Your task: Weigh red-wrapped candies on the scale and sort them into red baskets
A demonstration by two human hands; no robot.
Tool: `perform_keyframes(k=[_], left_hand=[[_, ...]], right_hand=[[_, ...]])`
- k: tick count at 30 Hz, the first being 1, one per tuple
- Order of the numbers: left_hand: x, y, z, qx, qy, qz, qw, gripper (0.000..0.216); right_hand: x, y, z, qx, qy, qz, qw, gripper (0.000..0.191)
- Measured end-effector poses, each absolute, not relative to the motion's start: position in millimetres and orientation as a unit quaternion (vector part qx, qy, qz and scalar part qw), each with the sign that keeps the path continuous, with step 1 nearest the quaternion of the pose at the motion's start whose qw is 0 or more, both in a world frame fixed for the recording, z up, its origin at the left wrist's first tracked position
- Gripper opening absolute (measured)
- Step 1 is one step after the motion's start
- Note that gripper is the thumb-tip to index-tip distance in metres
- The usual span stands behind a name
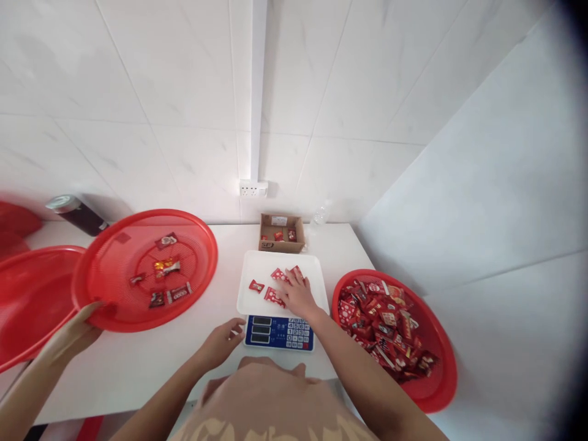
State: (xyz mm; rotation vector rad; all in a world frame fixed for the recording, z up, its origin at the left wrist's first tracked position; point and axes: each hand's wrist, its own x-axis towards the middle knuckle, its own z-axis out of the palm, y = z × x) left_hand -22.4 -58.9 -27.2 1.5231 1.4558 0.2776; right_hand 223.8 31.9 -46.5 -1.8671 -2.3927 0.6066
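While the left hand (223,340) is resting loosely open beside the scale (279,332), the right hand (297,294) is pressing flat, fingers spread, on red candy packets (274,296) at frame centre.

3 red baskets (144,269), 1 scale (281,306), 1 box (282,233)

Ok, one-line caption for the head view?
Right hand on red candy packets atop white scale tray; left hand beside the keypad.

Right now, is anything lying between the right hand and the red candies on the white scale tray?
Nothing visible does. The right hand already rests on the white tray, its fingers touching the red candies. The left hand sits beside the scale's keypad.
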Motion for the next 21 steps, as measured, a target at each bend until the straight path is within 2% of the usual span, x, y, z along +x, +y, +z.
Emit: perform_keyframes(k=[4, 6, 10, 13, 15, 21], left_hand=[[-22, -61, -24, 0.615, 0.607, 0.114, 0.491, 0.036], [-26, -59, -25, 0.622, 0.622, 0.123, 0.459, 0.037], [-58, -46, -26, 0.652, 0.69, 0.174, 0.262, 0.045], [-100, -33, -22, 0.613, 0.762, 0.189, 0.089, 0.059], [-129, -28, -20, 0.562, 0.811, 0.159, 0.027, 0.066], [-173, -26, -24, 0.51, 0.856, 0.039, 0.079, 0.073]], right_hand=[[258, 13, -52, -0.664, -0.727, 0.14, 0.105, 0.047], [286, -4, -58, -0.69, -0.702, 0.095, 0.151, 0.048], [344, -49, -77, -0.738, -0.639, 0.06, 0.209, 0.056], [368, -82, -95, -0.767, -0.603, 0.086, 0.203, 0.062], [370, -97, -105, -0.777, -0.589, 0.114, 0.191, 0.063], [354, -108, -107, -0.774, -0.583, 0.174, 0.176, 0.059]])
